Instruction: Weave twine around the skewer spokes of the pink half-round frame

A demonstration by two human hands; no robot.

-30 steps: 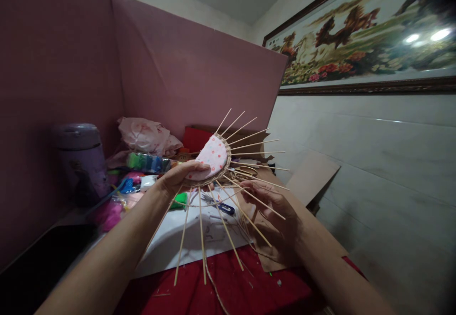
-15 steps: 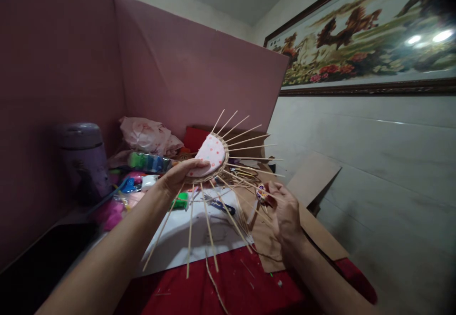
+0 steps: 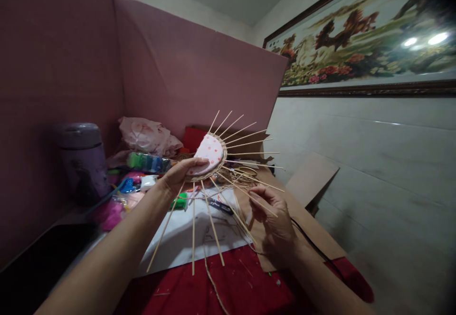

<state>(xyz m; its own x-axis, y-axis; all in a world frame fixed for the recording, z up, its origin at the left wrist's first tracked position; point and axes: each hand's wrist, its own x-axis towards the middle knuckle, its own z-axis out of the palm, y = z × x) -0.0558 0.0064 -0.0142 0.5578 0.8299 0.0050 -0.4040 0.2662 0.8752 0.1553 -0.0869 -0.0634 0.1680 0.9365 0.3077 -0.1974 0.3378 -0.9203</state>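
A half-round woven piece (image 3: 211, 156), faced with pale cloth with pink-red dots, is in my left hand (image 3: 183, 171). That thumb lies on the cloth and the other fingers are hidden behind. A braided rim edges the piece, and several thin sticks fan outward from it. My right hand (image 3: 272, 213) is closed, thumb and fingers pinched around one stick (image 3: 233, 184) right of the rim. Whether cord is also between those fingers, I cannot tell. A strand of twine (image 3: 212, 281) hangs below the piece, over the red cloth (image 3: 178, 296).
Under the sticks, a white sheet (image 3: 171, 248) bears a dark-handled cutter (image 3: 219, 205) and a green packet (image 3: 181, 201). Brown cardboard (image 3: 313, 243) lies to the right. Coloured packets (image 3: 146, 161), a pink bag (image 3: 147, 134) and a purple flask (image 3: 81, 163) stand left. Pink panels rise behind.
My right hand has moved left, nearer the rim, and lower. The colourful patterned bit beside its fingers no longer shows. My left hand and the woven piece have shifted slightly left.
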